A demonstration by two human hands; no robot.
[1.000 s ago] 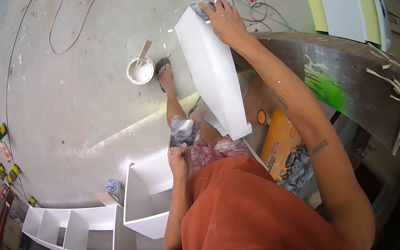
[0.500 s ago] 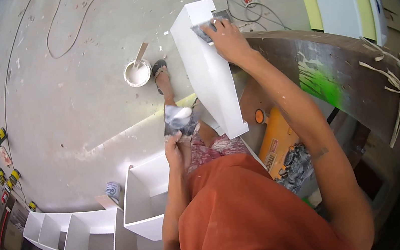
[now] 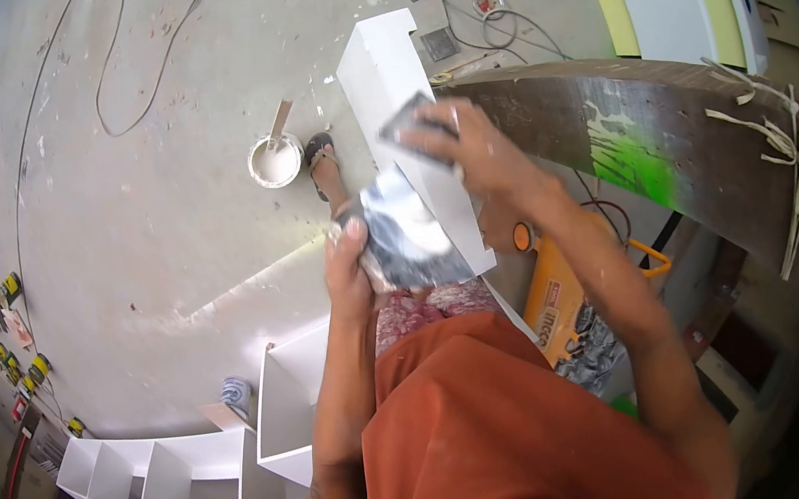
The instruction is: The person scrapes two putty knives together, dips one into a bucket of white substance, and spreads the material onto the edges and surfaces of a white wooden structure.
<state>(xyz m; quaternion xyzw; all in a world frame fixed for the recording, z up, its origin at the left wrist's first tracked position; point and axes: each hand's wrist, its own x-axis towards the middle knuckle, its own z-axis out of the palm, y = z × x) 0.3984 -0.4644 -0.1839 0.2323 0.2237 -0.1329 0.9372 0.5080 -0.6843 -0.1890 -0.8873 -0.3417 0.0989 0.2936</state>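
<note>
My left hand [image 3: 349,274] grips the edge of a shiny metal plate [image 3: 397,265] smeared with white filler [image 3: 425,231]. In my right hand [image 3: 494,158] is a dark, flat rectangular scraper [image 3: 410,125], its edge blurred by motion. The scraper is just up and to the right of the plate, overlapping a long white cabinet piece [image 3: 385,62] in this view. That piece stands in front of my legs, and the plate hides part of its lower left side.
A tub of white filler [image 3: 275,168] with a stick in it stands beside my sandalled foot [image 3: 323,164]. White cabinets [image 3: 183,480] lie at lower left. To the right are a brown beam [image 3: 684,111] and a yellow Ingco tool case [image 3: 562,294]. Cables [image 3: 512,28] cross the floor.
My right hand has come down from the upper end of the white piece toward the plate, bringing the scraper. My left hand has raised the plate and turned its filler-covered face into view.
</note>
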